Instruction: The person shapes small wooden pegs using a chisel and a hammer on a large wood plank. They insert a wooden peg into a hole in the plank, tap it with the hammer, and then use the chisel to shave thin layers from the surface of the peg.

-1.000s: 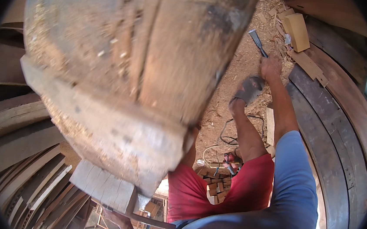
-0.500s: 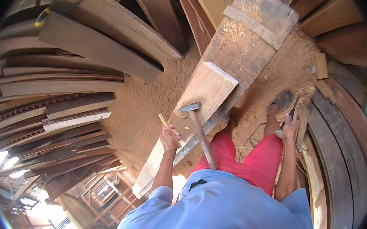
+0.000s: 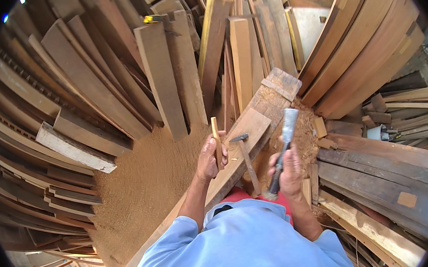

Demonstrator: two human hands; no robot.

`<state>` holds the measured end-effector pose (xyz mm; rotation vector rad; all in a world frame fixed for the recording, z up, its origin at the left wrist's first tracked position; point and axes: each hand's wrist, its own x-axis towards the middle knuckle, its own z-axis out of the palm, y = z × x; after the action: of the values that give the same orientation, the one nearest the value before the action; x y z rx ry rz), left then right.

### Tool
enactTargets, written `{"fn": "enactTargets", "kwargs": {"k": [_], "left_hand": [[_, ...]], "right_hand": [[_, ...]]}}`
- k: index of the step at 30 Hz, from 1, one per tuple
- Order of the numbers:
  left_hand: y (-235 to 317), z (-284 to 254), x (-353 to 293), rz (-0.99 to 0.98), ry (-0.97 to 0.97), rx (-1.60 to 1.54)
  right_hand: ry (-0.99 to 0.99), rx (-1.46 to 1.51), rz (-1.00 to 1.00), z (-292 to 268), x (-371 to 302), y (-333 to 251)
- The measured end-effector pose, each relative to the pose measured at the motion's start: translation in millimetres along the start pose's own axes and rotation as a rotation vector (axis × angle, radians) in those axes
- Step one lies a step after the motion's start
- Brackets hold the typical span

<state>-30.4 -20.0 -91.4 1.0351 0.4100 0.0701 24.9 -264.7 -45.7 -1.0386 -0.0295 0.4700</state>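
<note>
My left hand (image 3: 209, 158) is closed around a short wooden stick (image 3: 216, 129), held upright over the left edge of a light wooden board (image 3: 253, 122). In my right hand (image 3: 290, 177) is a chisel (image 3: 289, 124) with a dark handle, its wide metal blade pointing up and away from me. Between the two hands a hammer (image 3: 247, 159) lies with its head on the board and its wooden handle slanting toward my lap. Beneath the board runs a worn plank bench (image 3: 274, 99) with a cross strip near its far end.
Stacked planks (image 3: 96, 80) crowd the left side, and more boards (image 3: 356, 54) lean at the far right. A yellow tape measure (image 3: 152, 19) sits on a plank at the far left. Sawdust (image 3: 138, 188) covers the floor beside the bench. Long timbers (image 3: 373, 173) lie on the right.
My right hand has come up from beside my right leg to over the bench, bringing the chisel upright. The view has turned. My left hand still holds the stick, now more upright.
</note>
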Motion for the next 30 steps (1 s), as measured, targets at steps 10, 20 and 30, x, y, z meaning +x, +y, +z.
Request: {"fn": "enactTargets", "kwargs": {"k": [10, 20, 30], "left_hand": [[46, -28, -63, 0.052, -0.156, -0.077], [79, -15, -106, 0.218, 0.081, 0.265], [100, 0, -120, 0.495, 0.083, 0.913]], "right_hand": [[-0.323, 0.311, 0.255, 130, -39, 13], [-0.413, 0.311, 0.56, 183, -78, 23], [-0.444, 0.198, 0.525, 175, -82, 12]]}}
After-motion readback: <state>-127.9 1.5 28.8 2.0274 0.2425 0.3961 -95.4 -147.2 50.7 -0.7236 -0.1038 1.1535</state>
